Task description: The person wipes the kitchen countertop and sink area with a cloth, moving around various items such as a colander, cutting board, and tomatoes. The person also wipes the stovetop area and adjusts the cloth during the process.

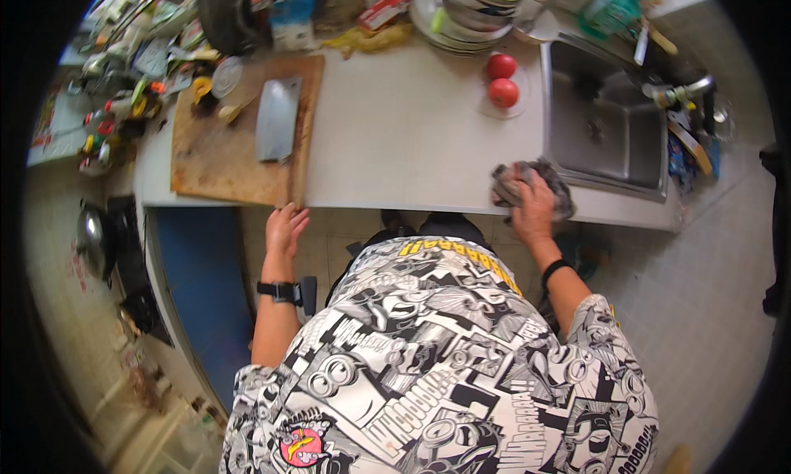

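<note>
My right hand [532, 209] grips a crumpled grey-brown rag [559, 186] on the countertop, at its front edge and close to the sink. Low on the left, my left hand [286, 230] is at the counter's front edge, holding nothing that I can see. Its fingertips come up to the near edge of a wooden cutting board [216, 158]; whether they touch it, I cannot tell. A cleaver [278, 121] lies flat on the board, its handle end towards me. Two red tomatoes, a rear one [502, 66] and a front one [503, 93], sit on a clear plate [522, 103] behind the rag.
A stainless steel sink [609, 146] is set into the counter on the right. Stacked bowls and plates [473, 16] stand at the back. Bottles and jars [117, 118] crowd the left side. A green bottle [612, 10] stands behind the sink. A lidded pot [96, 239] is at far left.
</note>
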Demonstrator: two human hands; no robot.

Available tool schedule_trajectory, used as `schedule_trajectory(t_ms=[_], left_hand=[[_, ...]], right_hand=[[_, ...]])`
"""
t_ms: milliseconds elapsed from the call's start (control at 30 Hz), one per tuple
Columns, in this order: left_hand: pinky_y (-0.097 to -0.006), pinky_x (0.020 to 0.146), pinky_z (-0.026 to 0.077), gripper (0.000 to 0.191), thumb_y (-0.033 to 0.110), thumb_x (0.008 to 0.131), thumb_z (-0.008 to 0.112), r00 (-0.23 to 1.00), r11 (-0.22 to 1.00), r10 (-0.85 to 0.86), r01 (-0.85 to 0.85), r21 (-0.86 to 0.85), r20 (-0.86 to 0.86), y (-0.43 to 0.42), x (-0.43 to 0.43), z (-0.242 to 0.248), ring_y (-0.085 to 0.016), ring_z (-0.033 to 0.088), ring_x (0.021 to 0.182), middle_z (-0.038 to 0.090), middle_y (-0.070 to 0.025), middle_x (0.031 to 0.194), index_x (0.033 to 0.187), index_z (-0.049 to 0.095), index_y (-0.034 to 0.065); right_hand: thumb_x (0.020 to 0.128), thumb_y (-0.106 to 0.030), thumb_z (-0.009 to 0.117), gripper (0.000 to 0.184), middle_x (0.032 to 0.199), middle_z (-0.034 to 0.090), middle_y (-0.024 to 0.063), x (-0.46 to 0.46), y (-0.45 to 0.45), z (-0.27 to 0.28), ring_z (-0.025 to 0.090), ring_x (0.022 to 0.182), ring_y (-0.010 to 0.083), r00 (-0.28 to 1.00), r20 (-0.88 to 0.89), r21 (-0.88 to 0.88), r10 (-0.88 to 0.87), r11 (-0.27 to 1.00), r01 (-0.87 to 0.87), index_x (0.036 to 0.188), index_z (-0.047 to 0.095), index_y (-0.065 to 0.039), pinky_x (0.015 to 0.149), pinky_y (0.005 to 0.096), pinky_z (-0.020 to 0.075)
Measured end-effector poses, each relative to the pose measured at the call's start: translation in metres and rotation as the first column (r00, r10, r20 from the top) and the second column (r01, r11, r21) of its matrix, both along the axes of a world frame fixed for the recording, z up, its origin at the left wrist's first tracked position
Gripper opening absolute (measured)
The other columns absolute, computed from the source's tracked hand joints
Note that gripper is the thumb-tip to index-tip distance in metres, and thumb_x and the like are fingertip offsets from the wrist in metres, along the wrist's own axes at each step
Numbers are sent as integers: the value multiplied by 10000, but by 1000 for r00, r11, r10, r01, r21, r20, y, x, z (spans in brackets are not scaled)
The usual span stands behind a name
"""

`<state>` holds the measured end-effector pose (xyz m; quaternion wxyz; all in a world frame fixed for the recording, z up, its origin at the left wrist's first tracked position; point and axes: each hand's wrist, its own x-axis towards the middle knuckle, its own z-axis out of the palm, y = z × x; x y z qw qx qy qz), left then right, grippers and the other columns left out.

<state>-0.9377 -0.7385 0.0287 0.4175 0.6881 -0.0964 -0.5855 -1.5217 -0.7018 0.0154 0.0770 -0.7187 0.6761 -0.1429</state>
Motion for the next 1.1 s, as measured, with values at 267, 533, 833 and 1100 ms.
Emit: schedule_trajectory(t_ms=[267, 533, 833, 1100], left_hand=[[-453, 966, 604, 606, 257, 1051, 642, 979, 974, -196, 187, 132, 63, -23, -1, 18, -439, 650, 1261, 466, -383, 1507, 1459, 418, -130], [-497, 992, 580, 626, 268, 1034, 664, 975, 973, -184, 164, 163, 121, -8, 0, 15, -451, 620, 1288, 447, -373, 1531, 1485, 405, -80], [-420, 841, 602, 577, 198, 1013, 672, 933, 944, -294, 249, 216, 209, -2, -24, 0, -320, 673, 1171, 599, -122, 1362, 1517, 449, 27], [-385, 667, 590, 695, 200, 978, 712, 660, 782, -623, 513, 353, 421, 11, -62, 0, -233, 724, 786, 716, -107, 988, 1565, 410, -18]], right_hand=[[785, -58, 676, 383, 1537, 529, 214, 171, -93, 24, 461, 1466, 376, 852, 221, -47, 474, 878, -476, 1166, 689, -96, 1181, 542, 353], [698, -12, 704, 507, 1456, 584, 149, 35, -10, 42, 528, 1383, 364, 964, 192, -32, 181, 983, -178, 1193, 694, -120, 1177, 511, 394], [735, -22, 697, 495, 1508, 563, 183, -97, 41, 54, 513, 1398, 401, 986, 24, 96, -167, 982, 164, 1223, 671, -98, 1176, 505, 405], [726, -16, 689, 477, 1533, 567, 141, -63, 38, 55, 498, 1424, 362, 996, 86, 133, -11, 991, -1, 1193, 652, -112, 1165, 521, 383]])
